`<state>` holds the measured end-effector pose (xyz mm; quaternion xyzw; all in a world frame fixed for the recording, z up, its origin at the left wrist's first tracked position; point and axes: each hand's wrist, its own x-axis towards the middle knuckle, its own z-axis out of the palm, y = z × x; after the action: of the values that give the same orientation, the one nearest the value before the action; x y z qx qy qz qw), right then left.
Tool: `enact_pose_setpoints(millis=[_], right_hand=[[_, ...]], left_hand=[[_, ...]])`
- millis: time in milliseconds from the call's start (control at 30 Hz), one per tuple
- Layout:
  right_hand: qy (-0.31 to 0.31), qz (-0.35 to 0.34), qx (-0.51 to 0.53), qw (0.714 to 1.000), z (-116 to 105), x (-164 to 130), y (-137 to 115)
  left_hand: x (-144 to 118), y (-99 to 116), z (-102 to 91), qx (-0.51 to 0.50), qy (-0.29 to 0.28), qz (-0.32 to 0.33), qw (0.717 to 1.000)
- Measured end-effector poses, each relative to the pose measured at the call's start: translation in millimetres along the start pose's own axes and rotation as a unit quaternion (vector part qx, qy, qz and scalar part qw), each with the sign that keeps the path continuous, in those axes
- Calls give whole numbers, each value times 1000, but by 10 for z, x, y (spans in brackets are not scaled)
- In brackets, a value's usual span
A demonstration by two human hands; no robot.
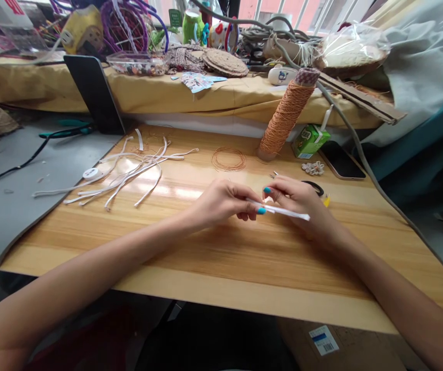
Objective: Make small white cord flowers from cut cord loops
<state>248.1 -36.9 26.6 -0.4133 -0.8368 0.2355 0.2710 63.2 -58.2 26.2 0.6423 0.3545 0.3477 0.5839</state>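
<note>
Resting low over the middle of the wooden bench, both hands are brought together, with the forearms stretched in from the near corners. A single white strip is pinched between them: one end is gripped by the thumb and fingers of the left hand, while the right hand is closed on it from the other side, its far end seen sticking out to the right past the knuckles. The strip is held just above the bench top, roughly level. Turquoise polish is seen on two nails.

A loose bundle of white strips, too tangled to be counted, is spread on the far left of the bench, with one small white tape roll beside it. One coil of thin copper-coloured wire is laid beyond the hands. One tall spool of orange cord is leaned at the far edge, with one green drink carton just to its right and one dark phone lying further right. One small woven flower is placed near the phone.
</note>
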Motion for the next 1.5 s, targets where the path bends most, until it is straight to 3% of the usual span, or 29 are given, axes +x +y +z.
enact_pose_setpoints(millis=[100, 233, 400, 533, 633, 700, 800, 900, 1000, 1067, 1167, 1300, 1400, 1500], right_hand=[[33, -82, -145, 985, 136, -15, 39], [20, -92, -217, 972, 282, -88, 2], [69, -220, -318, 920, 255, -168, -150], [128, -273, -328, 895, 156, -170, -162], [129, -288, -300, 900, 130, -168, -135], [124, -287, -265, 912, 137, -165, -132], [127, -252, -192, 940, 142, -136, -127], [111, -186, -115, 969, 117, -78, -80], [44, -137, -34, 989, 82, -28, -10], [9, -101, 6, 995, 69, -13, 19], [-12, -58, 22, 998, 78, -11, 30], [-24, -97, -37, 994, 124, -20, 20], [-44, -106, -48, 992, 148, -33, -11], [-66, -22, 17, 997, 142, -43, -54]], left_hand=[[32, 1, -41, -22, 56, 3, 998], [67, -48, -104, -13, 105, 18, 994], [91, -122, -142, 153, 164, 79, 971], [101, -186, -162, 354, 133, 196, 905], [85, -213, -166, 466, 79, 264, 841], [62, -212, -146, 496, 41, 280, 821], [22, -187, -82, 459, 23, 274, 845], [-9, -151, -8, 339, 25, 241, 909], [-19, -114, 33, 172, 13, 157, 972], [-11, -88, 31, 63, 14, 94, 993], [17, -53, -7, -42, 47, 50, 997], [61, -58, -64, -89, 129, 27, 987], [87, -98, -80, -119, 158, -7, 980], [110, -135, -85, -163, 165, -32, 972]])
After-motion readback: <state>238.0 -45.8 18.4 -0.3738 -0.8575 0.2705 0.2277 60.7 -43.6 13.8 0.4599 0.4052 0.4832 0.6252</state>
